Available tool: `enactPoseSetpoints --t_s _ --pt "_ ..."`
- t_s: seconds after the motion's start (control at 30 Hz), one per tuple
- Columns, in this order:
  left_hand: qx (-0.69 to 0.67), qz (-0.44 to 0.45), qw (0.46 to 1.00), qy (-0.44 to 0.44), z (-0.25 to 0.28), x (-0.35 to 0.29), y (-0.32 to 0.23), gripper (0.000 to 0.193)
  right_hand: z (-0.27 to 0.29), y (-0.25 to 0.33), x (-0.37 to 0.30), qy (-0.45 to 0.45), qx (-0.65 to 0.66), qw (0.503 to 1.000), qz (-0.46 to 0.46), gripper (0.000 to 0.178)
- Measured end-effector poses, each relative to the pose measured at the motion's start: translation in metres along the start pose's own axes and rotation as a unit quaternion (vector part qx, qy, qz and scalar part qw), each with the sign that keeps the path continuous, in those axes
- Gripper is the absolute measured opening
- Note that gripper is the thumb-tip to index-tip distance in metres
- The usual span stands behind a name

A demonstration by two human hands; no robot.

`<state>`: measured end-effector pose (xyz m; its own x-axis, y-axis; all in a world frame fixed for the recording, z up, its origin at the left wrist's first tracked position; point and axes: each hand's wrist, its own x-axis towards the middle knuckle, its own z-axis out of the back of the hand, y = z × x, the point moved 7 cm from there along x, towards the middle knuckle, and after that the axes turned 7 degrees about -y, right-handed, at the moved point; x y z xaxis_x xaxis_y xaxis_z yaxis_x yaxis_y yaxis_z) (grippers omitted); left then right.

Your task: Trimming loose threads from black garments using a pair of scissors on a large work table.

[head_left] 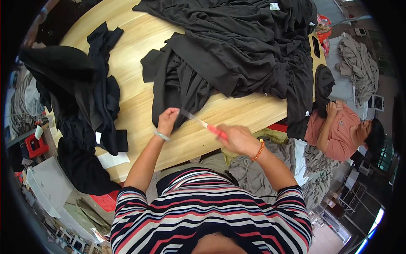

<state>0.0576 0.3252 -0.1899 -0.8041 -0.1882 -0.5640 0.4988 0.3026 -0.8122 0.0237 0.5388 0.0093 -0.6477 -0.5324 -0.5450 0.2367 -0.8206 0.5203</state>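
Note:
My left hand (168,121) is closed in a pinch at the near edge of a black garment (179,80), which lies crumpled on the wooden table. In my right hand (240,140) is a red-handled tool (217,131) with a slim, pale metal blade, blurred by motion. Its tip points left and up, close to my left fingertips and the cloth. Whether it is a knife or scissors I cannot make out. A large heap of black garments (253,51), some with small white labels, spreads over the far and right side of the table.
More black garments (84,89) are piled at the table's left end. On the right edge lies a dark phone (316,46). A person in a pink shirt (338,131) is at the right, holding black cloth. Grey garments (270,165) lie below the table's near edge.

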Motion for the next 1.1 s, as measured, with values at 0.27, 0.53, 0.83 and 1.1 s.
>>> enactPoseSetpoints --t_s 0.27,0.53,0.83,1.1 --pt "0.265 -0.075 0.961 -0.003 0.003 -0.079 -0.037 0.014 0.009 -0.043 0.095 -0.187 0.182 0.957 0.128 0.034" --pt "0.468 -0.299 0.828 -0.075 0.008 -0.097 -0.054 0.012 0.078 -0.095 0.071 -0.378 0.110 0.919 0.005 0.044" --pt "-0.181 0.193 0.961 -0.078 -0.036 0.016 -0.030 0.026 0.037 -0.050 0.031 -0.138 0.063 0.988 -0.013 0.047" --pt "-0.169 0.101 0.979 -0.048 -0.033 0.017 -0.021 0.009 0.008 -0.056 -0.011 0.015 -0.065 0.998 0.004 0.038"
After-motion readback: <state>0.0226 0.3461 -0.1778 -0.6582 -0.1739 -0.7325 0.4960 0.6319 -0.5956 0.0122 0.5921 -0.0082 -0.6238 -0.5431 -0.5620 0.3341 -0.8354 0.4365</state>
